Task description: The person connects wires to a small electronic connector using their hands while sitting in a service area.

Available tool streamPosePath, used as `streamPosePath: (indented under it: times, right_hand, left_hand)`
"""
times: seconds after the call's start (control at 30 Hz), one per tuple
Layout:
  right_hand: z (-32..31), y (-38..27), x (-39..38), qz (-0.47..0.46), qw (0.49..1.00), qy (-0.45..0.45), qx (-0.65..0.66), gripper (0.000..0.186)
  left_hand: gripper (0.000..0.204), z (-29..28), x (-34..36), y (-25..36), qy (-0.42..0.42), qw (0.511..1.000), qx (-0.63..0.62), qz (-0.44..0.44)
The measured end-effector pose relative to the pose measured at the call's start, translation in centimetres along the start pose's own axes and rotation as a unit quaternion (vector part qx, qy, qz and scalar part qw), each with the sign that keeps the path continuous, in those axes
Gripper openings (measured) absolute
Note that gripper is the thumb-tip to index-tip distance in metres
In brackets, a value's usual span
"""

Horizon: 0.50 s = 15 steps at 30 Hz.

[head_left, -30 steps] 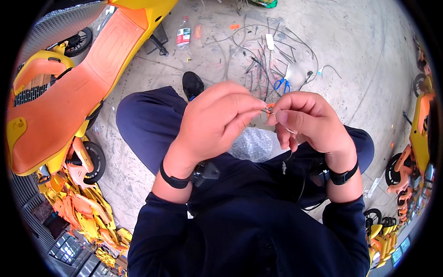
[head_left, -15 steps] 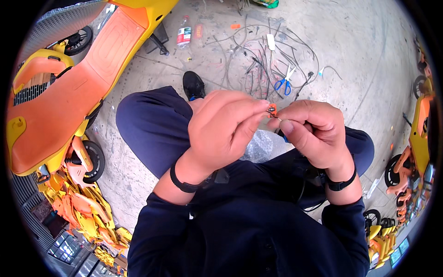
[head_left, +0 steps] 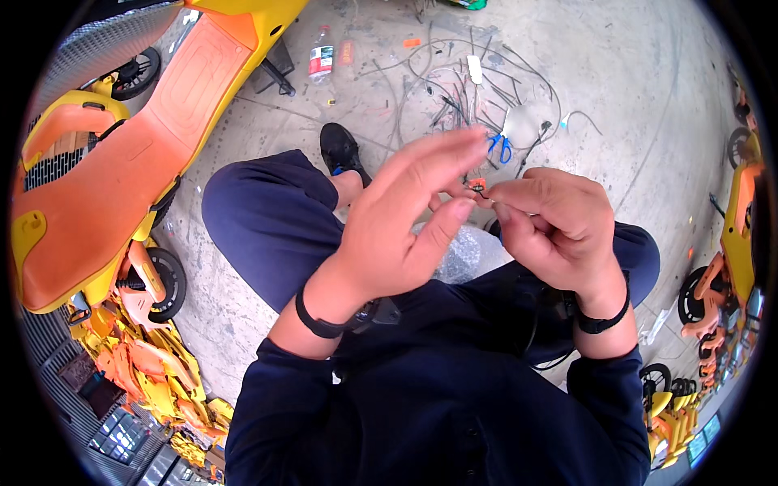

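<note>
A small orange wire connector (head_left: 478, 185) with dark parts sits between my hands, above my lap. A short, thin dark wire (head_left: 484, 194) runs from it into my right hand (head_left: 559, 227), whose thumb and forefinger are pinched shut on it. On the other side, my left hand (head_left: 397, 219) is open, its forefinger raised and its thumb apart. Its lower fingertips are close to the connector, and whether they touch it cannot be made out. Something blurred and pale hides the blades of the blue-handled scissors (head_left: 500, 148) lying on the floor beyond.
Loose grey and black cables (head_left: 454, 89) are spread on the concrete floor, with a white piece (head_left: 475, 70) among them. A plastic bottle (head_left: 321, 55) stands farther left. Bubble wrap (head_left: 466, 255) lies between my legs. An orange and yellow vehicle body (head_left: 146, 154) fills the left side.
My left thumb and forefinger have opened and come away from the orange connector, the forefinger lifting. My right hand keeps its pinch, nearly in place.
</note>
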State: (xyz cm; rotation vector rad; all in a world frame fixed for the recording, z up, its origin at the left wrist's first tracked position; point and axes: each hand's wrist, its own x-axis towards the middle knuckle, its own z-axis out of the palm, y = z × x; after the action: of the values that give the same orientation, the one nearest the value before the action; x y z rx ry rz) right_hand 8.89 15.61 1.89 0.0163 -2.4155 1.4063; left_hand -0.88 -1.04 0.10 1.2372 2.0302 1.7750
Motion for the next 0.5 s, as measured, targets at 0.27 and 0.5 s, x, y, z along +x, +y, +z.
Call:
streamPosePath:
  times: [0.27,0.5]
  right_hand:
    - [-4.3,0.4,-0.4,0.190,0.932,-0.019,0.308,0.012]
    - [-7.2,3.5,-1.9,0.113,0.875,0.046,0.468,0.014]
  left_hand:
    - [0.012,-2.4,0.6,-1.5,-0.244,0.947,-0.166,-0.125]
    - [0.012,-3.0,0.3,-3.6,-0.178,0.972,0.058,-0.139]
